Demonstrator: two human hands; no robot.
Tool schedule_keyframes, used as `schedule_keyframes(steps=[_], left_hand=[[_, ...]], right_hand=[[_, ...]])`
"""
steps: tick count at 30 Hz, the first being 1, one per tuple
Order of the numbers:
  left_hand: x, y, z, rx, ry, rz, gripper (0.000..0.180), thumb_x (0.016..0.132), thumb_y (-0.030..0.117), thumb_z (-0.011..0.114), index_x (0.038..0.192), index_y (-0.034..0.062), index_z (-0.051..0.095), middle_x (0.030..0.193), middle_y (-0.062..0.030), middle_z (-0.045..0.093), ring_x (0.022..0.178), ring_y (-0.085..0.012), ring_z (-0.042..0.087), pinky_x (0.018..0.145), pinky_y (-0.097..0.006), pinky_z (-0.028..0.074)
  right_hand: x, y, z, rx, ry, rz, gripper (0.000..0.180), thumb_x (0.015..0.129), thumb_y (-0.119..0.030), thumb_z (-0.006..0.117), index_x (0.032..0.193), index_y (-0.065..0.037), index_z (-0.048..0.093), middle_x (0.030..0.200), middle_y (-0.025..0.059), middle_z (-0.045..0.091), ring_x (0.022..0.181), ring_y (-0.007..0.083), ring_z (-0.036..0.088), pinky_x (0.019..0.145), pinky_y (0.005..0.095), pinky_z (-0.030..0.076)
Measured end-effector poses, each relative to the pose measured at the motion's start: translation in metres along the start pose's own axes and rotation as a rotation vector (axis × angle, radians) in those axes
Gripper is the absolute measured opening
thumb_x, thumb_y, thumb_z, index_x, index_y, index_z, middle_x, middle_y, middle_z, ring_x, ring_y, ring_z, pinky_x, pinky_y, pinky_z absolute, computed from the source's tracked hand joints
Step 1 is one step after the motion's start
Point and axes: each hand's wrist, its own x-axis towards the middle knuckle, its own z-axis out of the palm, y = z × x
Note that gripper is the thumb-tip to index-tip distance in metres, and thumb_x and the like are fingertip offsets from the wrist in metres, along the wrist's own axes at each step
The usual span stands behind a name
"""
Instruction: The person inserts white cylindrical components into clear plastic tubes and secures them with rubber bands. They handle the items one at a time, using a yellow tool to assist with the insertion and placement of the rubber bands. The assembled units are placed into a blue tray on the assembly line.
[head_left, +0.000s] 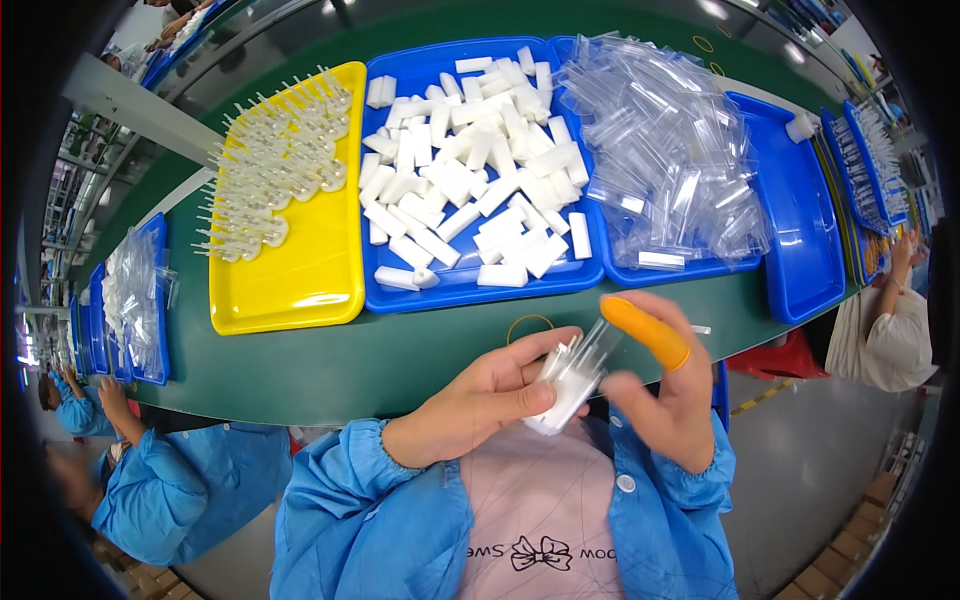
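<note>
My left hand (490, 395) is closed around a clear plastic sleeve (596, 345) with a white block (566, 392) in its lower part. A few thin white tips show at its upper end, by my left fingertips. My right hand (665, 390), slightly blurred, is just to the right with thumb and index finger apart. An orange finger cot (648, 333) covers its index finger, close to the sleeve's top end. Whether that finger touches the sleeve, I cannot tell.
Ahead on the green table (440, 350) stand a yellow tray (290, 300) of thin-stemmed white parts, a blue tray (450, 295) of white blocks and another of clear sleeves (670, 150). A blue tray (800, 230) stands further right. Co-workers sit at both sides.
</note>
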Motion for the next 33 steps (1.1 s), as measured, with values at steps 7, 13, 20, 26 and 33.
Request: schedule_keyframes(steps=[7,13,20,26,33], left_hand=[[-0.007,0.007,-0.003,-0.143,-0.097,-0.048,0.063,0.089,0.026,0.064,0.139,0.0021,0.034,0.131,-0.0114,0.050,0.122,-0.0213,0.049,0.104,-0.034,0.038],[-0.016,-0.002,-0.012,-0.221,-0.145,-0.001,0.063,0.087,0.031,0.066,0.136,0.0019,0.038,0.129,-0.0124,0.051,0.122,-0.0226,0.049,0.103,-0.035,0.040],[-0.019,-0.014,-0.019,-0.323,-0.064,0.068,0.066,0.086,0.039,0.065,0.134,0.0020,0.037,0.120,-0.0127,0.054,0.112,-0.0228,0.055,0.097,-0.036,0.045],[-0.029,-0.006,-0.031,-0.362,-0.009,0.285,0.071,0.085,0.036,0.067,0.138,0.0045,0.033,0.100,-0.0076,0.055,0.091,-0.0200,0.059,0.078,-0.037,0.052],[-0.059,0.012,-0.060,-0.077,0.341,0.531,0.060,0.082,0.037,0.070,0.125,0.0027,0.047,0.082,-0.0023,0.049,0.072,-0.0162,0.051,0.059,-0.028,0.043]], right_hand=[[0.003,-0.010,0.025,-0.102,-0.132,-0.087,0.087,0.055,-0.028,0.087,0.128,0.001,0.048,0.137,0.0182,0.037,0.127,0.0408,0.038,0.101,0.0489,0.036],[0.015,-0.018,0.032,-0.254,-0.099,-0.222,0.062,0.058,-0.026,0.082,0.113,-0.007,0.061,0.124,0.0089,0.053,0.124,0.0338,0.045,0.104,0.0549,0.029],[0.022,-0.019,0.043,-0.305,-0.191,-0.342,0.050,0.062,-0.026,0.079,0.109,-0.014,0.066,0.118,0.0037,0.058,0.120,0.0277,0.050,0.107,0.0549,0.026],[0.036,-0.019,0.042,0.051,-0.211,-0.044,0.055,0.063,-0.025,0.080,0.112,-0.006,0.063,0.123,0.0089,0.055,0.120,0.0289,0.049,0.106,0.0460,0.032],[0.019,0.033,0.061,-0.598,-0.023,-0.044,0.023,0.069,-0.015,0.076,0.086,-0.003,0.066,0.094,0.0067,0.055,0.087,0.0260,0.050,0.074,0.0391,0.037]])
